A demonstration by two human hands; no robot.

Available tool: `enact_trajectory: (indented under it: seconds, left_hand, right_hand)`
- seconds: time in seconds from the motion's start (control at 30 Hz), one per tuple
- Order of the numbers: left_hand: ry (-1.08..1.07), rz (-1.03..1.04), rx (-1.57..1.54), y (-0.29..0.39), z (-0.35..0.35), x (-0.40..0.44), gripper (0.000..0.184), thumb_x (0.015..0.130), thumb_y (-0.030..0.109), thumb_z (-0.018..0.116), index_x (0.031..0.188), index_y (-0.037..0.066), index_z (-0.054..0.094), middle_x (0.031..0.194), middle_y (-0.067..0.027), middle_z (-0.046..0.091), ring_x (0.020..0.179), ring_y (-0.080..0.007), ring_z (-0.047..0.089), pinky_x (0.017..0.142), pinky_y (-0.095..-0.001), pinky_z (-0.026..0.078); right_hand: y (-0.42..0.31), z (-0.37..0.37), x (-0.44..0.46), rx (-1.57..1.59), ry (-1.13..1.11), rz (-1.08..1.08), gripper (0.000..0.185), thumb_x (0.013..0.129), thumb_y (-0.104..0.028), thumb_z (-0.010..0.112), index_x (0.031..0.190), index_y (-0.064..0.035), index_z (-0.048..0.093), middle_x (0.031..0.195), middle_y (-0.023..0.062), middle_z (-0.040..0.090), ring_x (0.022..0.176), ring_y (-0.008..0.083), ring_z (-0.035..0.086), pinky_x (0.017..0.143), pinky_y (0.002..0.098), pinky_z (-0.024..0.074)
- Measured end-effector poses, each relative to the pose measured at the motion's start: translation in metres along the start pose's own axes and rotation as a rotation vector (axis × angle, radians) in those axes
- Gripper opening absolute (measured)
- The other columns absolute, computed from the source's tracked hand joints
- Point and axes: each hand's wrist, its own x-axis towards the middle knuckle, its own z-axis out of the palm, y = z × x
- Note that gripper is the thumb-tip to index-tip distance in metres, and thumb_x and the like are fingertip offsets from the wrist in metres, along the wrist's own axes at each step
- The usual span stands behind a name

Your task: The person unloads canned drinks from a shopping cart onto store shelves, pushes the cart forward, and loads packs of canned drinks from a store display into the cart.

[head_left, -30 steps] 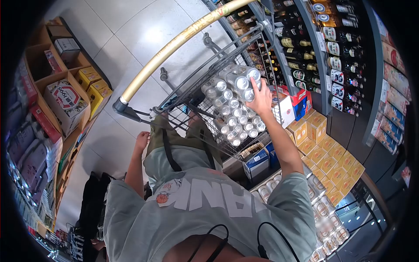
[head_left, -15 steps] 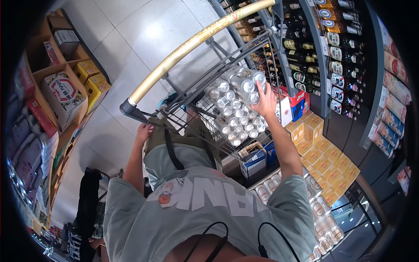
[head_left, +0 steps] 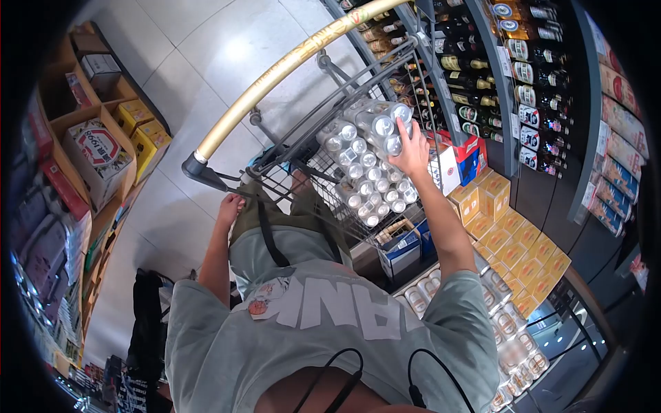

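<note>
My right hand (head_left: pixel 412 153) is on the near end of a pack of silver cans (head_left: pixel 377 127), its fingers over the cans' tops. This pack lies on more silver cans (head_left: pixel 368 180) stacked inside a wire shopping cart (head_left: pixel 323 164). Clear wrap seems to cover the cans. Beside my trouser leg is my left hand (head_left: pixel 233 205), its fingers curled; whether anything is in them is hidden. Just above that hand is the black end of the cart's gold handle (head_left: pixel 275 70).
Shelves of bottles (head_left: pixel 475 89) rise at the right, close to the cart. Yellow boxes (head_left: pixel 509 251) and wrapped can packs (head_left: pixel 513 330) are stacked below them. A wooden shelf with a white carton (head_left: pixel 96 155) and yellow boxes (head_left: pixel 148 141) lines the left side.
The cart and its cans have shifted slightly left and up in view. My right hand stays on the pack, its fingers a little more drawn together. My left hand hardly moves.
</note>
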Motion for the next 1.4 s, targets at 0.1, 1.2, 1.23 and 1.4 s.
enact_trajectory:
  seconds: [0.1,1.2,1.23,1.4]
  left_hand:
    - [-0.029,0.024,0.015,0.014,0.01,0.002,0.019,0.095,0.024,0.056,0.102,0.008,0.063,0.087,-0.0005,0.067,0.068,-0.006,0.057,0.057,-0.0212,0.044]
    - [-0.515,0.396,1.298,0.127,0.054,-0.061,0.042,0.093,0.036,0.056,0.123,0.008,0.061,0.122,-0.02,0.063,0.113,-0.0366,0.059,0.097,-0.0405,0.046]
    - [-0.535,0.413,1.33,0.135,0.064,-0.075,0.042,0.093,0.036,0.056,0.123,0.008,0.061,0.122,-0.02,0.063,0.113,-0.0366,0.059,0.097,-0.0405,0.046]
    - [-0.825,0.706,1.499,0.206,0.133,-0.164,0.044,0.094,0.038,0.054,0.124,0.006,0.06,0.122,-0.0198,0.062,0.114,-0.0366,0.058,0.095,-0.0408,0.046]
  right_hand:
    - [0.0,-0.001,0.002,-0.002,0.02,-0.007,0.118,0.053,-0.03,0.087,0.152,-0.039,0.024,0.149,0.0169,0.031,0.12,0.0423,0.047,0.096,0.0517,0.041]
    - [-0.073,0.029,-0.125,0.375,0.429,0.325,0.081,0.066,-0.005,0.068,0.143,-0.0112,0.041,0.146,0.0252,0.034,0.134,0.0461,0.033,0.109,0.0556,0.0285]
    - [-0.079,0.032,-0.141,0.44,0.372,0.372,0.081,0.066,-0.008,0.072,0.142,-0.0098,0.041,0.145,0.0248,0.034,0.132,0.0465,0.034,0.11,0.0539,0.0287]
    - [-0.123,0.059,-0.239,0.654,0.521,0.646,0.068,0.068,-0.01,0.071,0.132,-0.0068,0.047,0.137,0.0237,0.043,0.129,0.0433,0.038,0.108,0.0507,0.0334]
